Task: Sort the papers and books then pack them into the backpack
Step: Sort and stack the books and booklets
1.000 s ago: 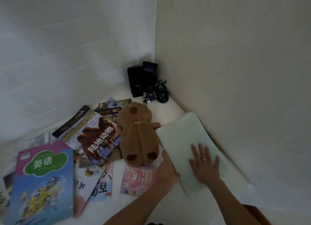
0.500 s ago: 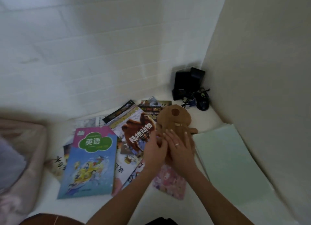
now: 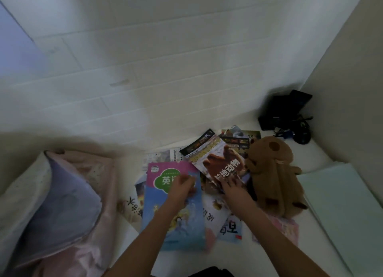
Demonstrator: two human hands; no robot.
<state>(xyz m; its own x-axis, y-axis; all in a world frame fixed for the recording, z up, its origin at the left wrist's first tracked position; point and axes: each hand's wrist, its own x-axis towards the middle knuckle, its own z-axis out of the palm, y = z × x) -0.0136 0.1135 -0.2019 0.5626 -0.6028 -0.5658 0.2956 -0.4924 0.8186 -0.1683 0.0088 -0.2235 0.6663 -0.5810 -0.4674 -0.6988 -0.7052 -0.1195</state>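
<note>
Sorting a scatter of books on a white bed, a person's left hand (image 3: 182,186) rested loosely curled on a blue-and-pink textbook with a green cloud badge (image 3: 172,210), gripping nothing clearly, while the right hand (image 3: 232,185) lay fingers spread and flat on a glossy animal book with a brown bear cover (image 3: 219,162). Squaring same-sized covers before lifting would likely keep the stack tidy. A brown plush backpack shaped like a bear (image 3: 273,177) lay just right of the pile, beside pale green paper sheets (image 3: 339,204).
</note>
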